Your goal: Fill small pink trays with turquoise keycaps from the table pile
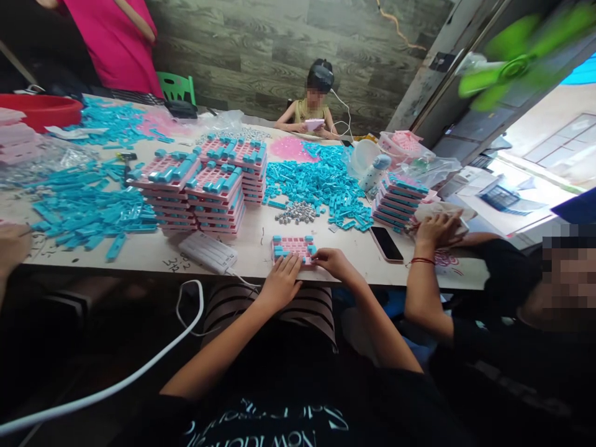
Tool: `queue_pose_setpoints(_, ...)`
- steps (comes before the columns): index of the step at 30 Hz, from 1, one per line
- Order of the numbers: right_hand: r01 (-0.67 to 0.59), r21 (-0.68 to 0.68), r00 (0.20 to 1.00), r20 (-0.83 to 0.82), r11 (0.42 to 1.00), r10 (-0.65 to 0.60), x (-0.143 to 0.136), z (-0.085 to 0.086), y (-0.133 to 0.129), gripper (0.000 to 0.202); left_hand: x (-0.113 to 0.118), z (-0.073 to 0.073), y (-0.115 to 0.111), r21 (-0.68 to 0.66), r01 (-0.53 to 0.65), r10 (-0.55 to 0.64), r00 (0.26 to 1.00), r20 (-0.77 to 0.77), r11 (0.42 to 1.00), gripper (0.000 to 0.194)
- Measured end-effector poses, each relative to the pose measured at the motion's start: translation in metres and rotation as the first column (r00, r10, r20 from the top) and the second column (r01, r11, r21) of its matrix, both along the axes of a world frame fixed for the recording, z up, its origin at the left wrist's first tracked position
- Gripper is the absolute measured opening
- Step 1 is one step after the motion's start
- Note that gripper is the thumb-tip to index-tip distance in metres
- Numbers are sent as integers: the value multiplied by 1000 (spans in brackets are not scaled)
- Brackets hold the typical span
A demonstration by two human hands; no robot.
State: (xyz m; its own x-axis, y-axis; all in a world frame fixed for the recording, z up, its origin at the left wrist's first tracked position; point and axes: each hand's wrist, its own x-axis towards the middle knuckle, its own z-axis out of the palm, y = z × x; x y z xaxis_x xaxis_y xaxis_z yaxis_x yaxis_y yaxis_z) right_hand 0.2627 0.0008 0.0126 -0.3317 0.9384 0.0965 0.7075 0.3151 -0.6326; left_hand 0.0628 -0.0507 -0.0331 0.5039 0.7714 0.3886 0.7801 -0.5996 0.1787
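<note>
A small pink frame with blue pieces set in it (293, 243) lies flat near the table's front edge. My left hand (283, 280) rests on its lower left part, fingers stretched out over it. At the frame's lower right corner is my right hand (336, 263), its thumb and fingers pressed together; whatever they hold is too small to make out. Just behind the frame sits a small heap of silvery parts (296, 213). Farther back spreads a large pile of blue pieces (321, 180).
Stacked pink frames (216, 214) and a white power bank (208, 251) with a cable stand left. A phone (386, 243), another stack (399, 202) and a neighbour's hands (437, 230) are at right. Another person (316, 105) sits opposite. More blue pieces (93, 202) lie far left.
</note>
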Motion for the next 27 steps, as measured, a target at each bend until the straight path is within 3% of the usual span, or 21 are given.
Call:
queue_pose_setpoints(8, -23, -66, 998, -57, 998, 19, 5, 0, 0, 15, 1, -3, -1, 20, -5, 4, 999, 37, 1000, 55)
queue_pose_setpoints(15, -99, 223, 994, -21, 970, 106, 10, -19, -4, 19, 2, 0, 0, 12, 3, -4, 998, 55, 1000, 55)
queue_pose_setpoints(24, -75, 294, 988, -110, 953, 111, 15, -30, -6, 25, -1, 1, 1, 24, 14, -16, 996, 84, 1000, 55)
queue_pose_setpoints(27, 9, 363, 992, -120, 932, 37, 26, -26, -3, 33, -1, 1, 1, 27, 22, -24, 996, 85, 999, 55)
